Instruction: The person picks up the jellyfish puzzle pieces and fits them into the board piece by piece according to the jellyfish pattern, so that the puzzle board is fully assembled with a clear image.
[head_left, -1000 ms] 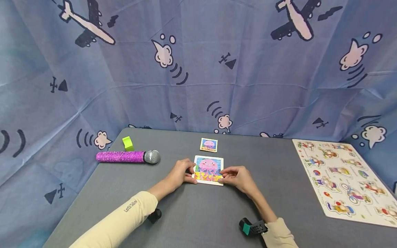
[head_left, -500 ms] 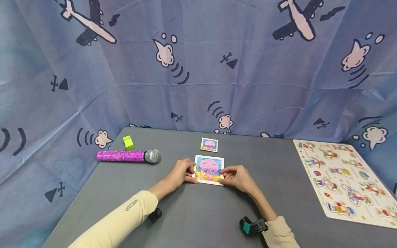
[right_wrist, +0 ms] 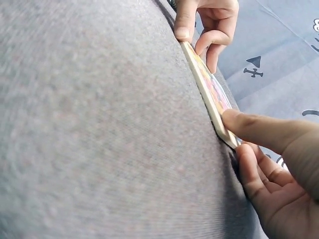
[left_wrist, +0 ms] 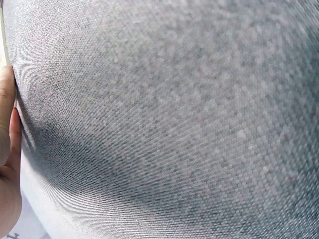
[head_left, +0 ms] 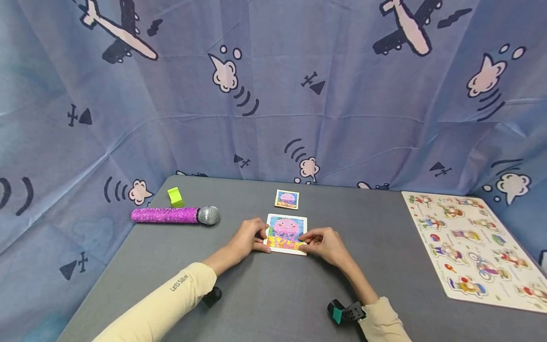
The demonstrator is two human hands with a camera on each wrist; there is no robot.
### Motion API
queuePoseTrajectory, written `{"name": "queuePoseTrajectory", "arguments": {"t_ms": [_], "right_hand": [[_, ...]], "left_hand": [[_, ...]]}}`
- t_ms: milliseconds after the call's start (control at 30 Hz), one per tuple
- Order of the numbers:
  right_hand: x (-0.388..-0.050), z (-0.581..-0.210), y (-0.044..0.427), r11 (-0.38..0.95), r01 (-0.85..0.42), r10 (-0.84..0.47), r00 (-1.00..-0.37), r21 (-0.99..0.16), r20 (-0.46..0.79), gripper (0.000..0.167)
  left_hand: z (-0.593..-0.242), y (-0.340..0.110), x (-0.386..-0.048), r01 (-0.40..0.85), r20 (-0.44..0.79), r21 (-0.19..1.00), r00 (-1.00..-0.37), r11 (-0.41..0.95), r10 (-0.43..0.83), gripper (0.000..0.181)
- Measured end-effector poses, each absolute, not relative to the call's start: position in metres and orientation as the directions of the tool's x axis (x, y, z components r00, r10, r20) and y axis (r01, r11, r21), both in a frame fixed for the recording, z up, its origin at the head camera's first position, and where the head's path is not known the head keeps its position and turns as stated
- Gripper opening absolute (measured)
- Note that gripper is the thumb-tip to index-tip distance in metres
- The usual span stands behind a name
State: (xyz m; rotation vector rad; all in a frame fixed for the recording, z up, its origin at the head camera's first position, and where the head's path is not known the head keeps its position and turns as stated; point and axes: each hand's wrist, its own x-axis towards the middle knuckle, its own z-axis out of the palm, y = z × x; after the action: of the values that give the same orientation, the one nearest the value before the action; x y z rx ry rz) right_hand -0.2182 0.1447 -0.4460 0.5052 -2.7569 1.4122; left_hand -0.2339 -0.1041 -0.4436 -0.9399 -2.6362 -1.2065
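In the head view a square jellyfish picture board (head_left: 286, 232) with a white border lies on the grey table. My left hand (head_left: 247, 239) pinches its left side near the front corner. On the opposite side my right hand (head_left: 325, 244) holds the right edge between thumb and fingers. The right wrist view shows the board's pale thick edge (right_wrist: 203, 89) with both hands at its ends. Only part of the left hand (left_wrist: 10, 144) shows at the border of the left wrist view. Beyond the board lies a smaller card (head_left: 287, 199) with a matching jellyfish picture.
A glittery purple microphone (head_left: 166, 215) lies at the left of the table (head_left: 273, 294), with a lime green block (head_left: 175, 197) just behind it. On the right is a large white board (head_left: 474, 251) with several printed figures. A blue patterned cloth (head_left: 273, 95) hangs behind the table.
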Motion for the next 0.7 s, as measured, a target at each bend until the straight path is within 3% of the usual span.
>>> {"name": "queuePoseTrajectory", "arguments": {"t_ms": [700], "right_hand": [[-0.2183, -0.4435, 0.1432, 0.567, -0.36, -0.374, -0.914, -0.741, 0.158, 0.017]], "left_hand": [[-0.4475, -0.1093, -0.2332, 0.601, 0.351, 0.625, -0.787, 0.498, 0.507, 0.036]]}}
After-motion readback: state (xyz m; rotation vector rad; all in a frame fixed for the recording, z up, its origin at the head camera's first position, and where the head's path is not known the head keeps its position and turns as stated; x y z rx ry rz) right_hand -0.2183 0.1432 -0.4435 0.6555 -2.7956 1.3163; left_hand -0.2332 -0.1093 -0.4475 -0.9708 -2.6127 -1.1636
